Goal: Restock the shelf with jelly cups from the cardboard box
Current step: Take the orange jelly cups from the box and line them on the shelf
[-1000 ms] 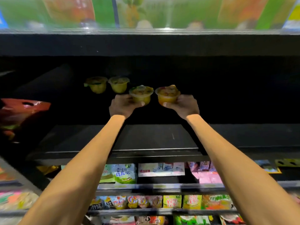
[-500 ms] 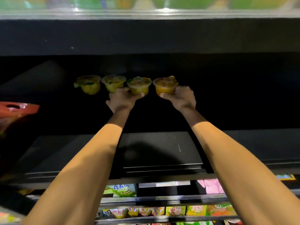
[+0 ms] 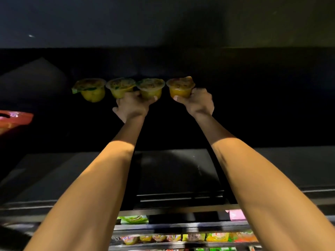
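Head view, angled up into a dark shelf bay. Both bare forearms stretched forward and up, wide apart near the camera, closer together at the wrists.

Four jelly cups in a level row deep in the bay, lids up, rims touching or very nearly so. From the left:
- first cup (image 3: 89, 90), yellow-green, standing free, green lid tab poking out on its left side.
- second cup (image 3: 120, 86), yellow-green, not held, lower right edge hidden behind knuckles.
- third cup (image 3: 150, 88), yellowish, held.
- fourth cup (image 3: 181, 86), orange, held, lid foil lifted a little at the right.

State of left grip (image 3: 132, 105): closed round the third cup from below and in front, thumb tip on the lower right wall, fingers hidden behind the cup.

State of right grip (image 3: 197, 102): closed round the fourth cup, thumb across the lower front, fingers wrapped round its right side and back.

Cannot tell: held cups resting on the shelf floor or just above it. Too dark back there.

Black shelf board (image 3: 174, 171) in the foreground, front part visible between the forearms. At the left edge, red plastic bag (image 3: 14, 118), well apart from the cups.

Below the board: green packet (image 3: 133, 219), pink tag (image 3: 235, 214), and a row of bright snack packets (image 3: 181, 237) on a lower tier, print too blurred to read.
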